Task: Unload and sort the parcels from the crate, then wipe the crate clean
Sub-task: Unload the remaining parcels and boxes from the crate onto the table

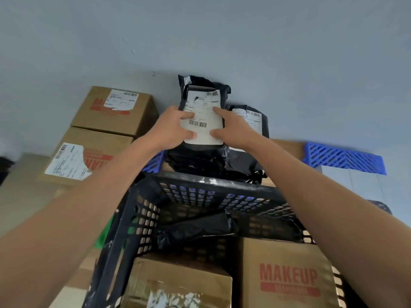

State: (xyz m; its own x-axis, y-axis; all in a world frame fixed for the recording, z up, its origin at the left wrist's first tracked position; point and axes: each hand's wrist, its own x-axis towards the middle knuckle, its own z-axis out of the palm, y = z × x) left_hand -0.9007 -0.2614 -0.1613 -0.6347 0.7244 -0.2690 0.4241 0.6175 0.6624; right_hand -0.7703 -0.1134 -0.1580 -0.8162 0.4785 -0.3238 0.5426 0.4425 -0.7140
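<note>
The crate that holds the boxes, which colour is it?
Black, a perforated plastic crate, seen in the head view.

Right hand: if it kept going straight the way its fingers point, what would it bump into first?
The right hand already grips the labelled black parcel, so that comes first. Beyond it, probably the black bag leaning at the wall, though depth is hard to judge.

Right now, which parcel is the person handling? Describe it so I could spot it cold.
Look past the far rim of the black perforated plastic crate to the heap of black plastic mailer bags by the wall. It is the topmost bag, the only one with both hands on its white barcoded label.
</note>
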